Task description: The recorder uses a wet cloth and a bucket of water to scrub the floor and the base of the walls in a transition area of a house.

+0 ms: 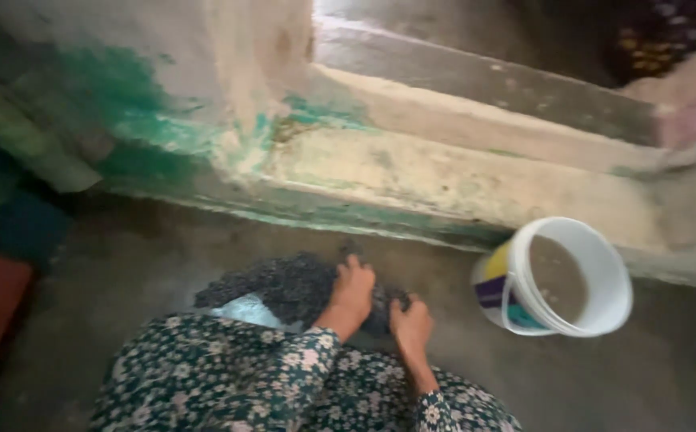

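Hands (352, 292) (410, 324) both clutch dark wet cloth (284, 284); cloth stretches leftward across floor (124, 264).

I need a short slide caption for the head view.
Both hands, left and right, press a dark cloth on the floor beside a white bucket.

A bare grey concrete floor (124, 264) carries everything; a dark wet cloth (292, 284) lies heaped on it near the step (444, 188); a white bucket (604, 272) of murky water stands to the right, well apart.
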